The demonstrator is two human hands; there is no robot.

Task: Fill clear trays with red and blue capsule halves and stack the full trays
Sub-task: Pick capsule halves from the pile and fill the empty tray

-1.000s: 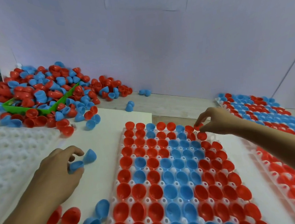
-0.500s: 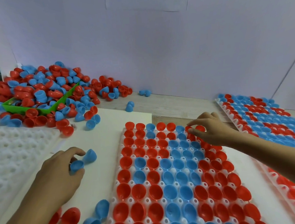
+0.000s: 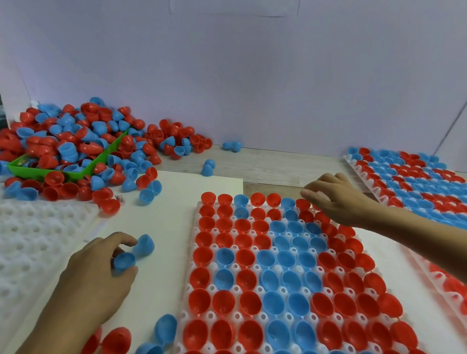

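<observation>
A green bin [image 3: 30,171] sits in a heap of red and blue capsule halves [image 3: 78,138] at ten o'clock. The left hand [image 3: 95,280] pinches a blue half [image 3: 124,261]. At center, a filled clear tray [image 3: 207,315]. The right hand [image 3: 337,200] hovers over its one o'clock corner, fingers loosely curled; whether they hold anything, I cannot tell.

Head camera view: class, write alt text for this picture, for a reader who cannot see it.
A person's right hand reaches over the far edge of a nearly full tray of red and blue capsule halves, while the left hand pinches a blue half beside it. A loose pile of halves lies behind, around a green bin.
</observation>
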